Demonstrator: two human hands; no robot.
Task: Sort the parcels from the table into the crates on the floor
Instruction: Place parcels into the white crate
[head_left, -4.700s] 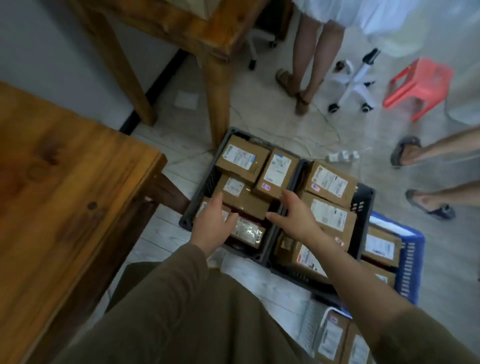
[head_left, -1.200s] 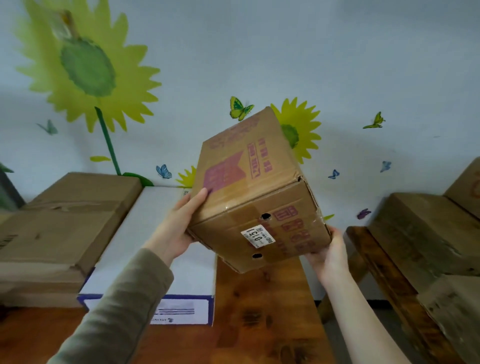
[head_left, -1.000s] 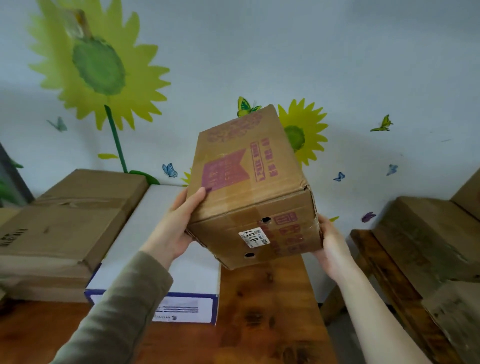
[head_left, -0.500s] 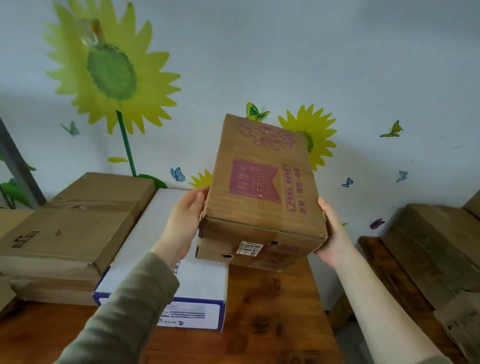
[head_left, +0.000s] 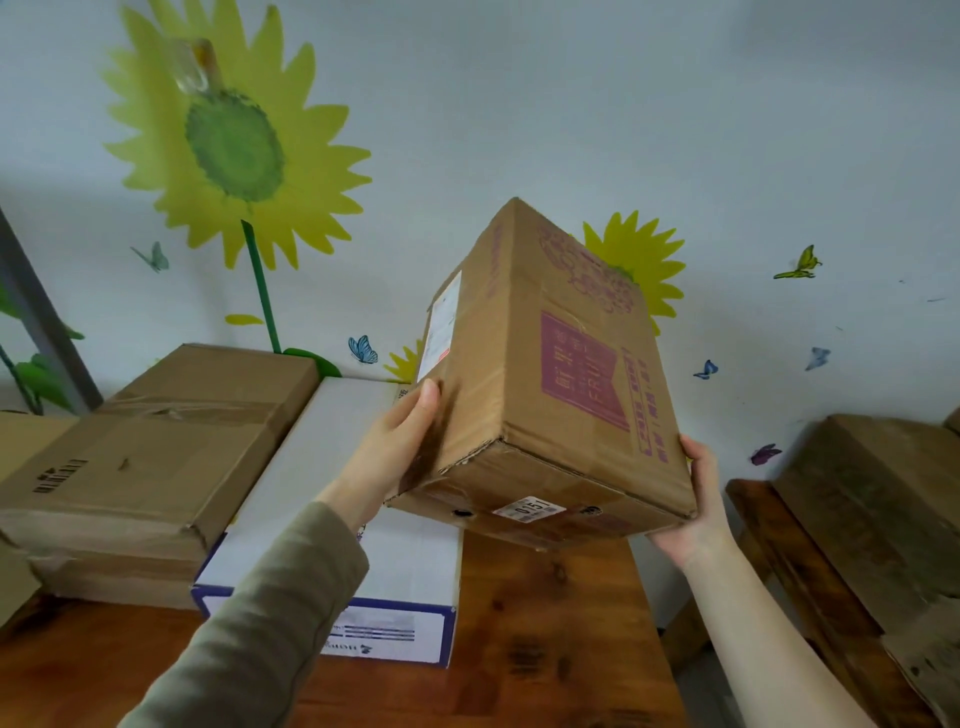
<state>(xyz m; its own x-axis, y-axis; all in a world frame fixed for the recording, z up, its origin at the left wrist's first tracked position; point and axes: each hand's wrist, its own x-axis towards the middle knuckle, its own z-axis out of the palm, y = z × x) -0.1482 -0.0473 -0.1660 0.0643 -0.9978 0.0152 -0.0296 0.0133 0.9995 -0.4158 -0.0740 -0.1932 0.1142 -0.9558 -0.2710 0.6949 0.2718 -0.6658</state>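
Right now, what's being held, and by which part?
The cardboard box, clear of the table between both hands: left hand pressed against its left side near the bottom, right hand cupping its lower right edge.
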